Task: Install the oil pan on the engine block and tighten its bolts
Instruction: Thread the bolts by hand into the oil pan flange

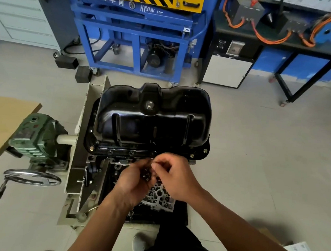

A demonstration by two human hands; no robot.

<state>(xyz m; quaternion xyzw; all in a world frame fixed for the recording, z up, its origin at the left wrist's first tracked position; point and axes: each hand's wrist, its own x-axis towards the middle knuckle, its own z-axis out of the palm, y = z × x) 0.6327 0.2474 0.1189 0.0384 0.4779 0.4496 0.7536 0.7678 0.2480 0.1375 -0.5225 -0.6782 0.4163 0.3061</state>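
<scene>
A: How does the oil pan (pixel 153 122) look?
B: Glossy black, ribbed, with a drain plug (pixel 149 105) on its raised hump. It sits on the engine block (pixel 160 198), with a few seated bolts (pixel 191 155) in its near flange.
A: And the hands?
B: The left hand (pixel 133 182) cups a cluster of loose bolts (pixel 146 174). The right hand (pixel 175 174) has curled fingers pinching into them, just below the flange.
</scene>
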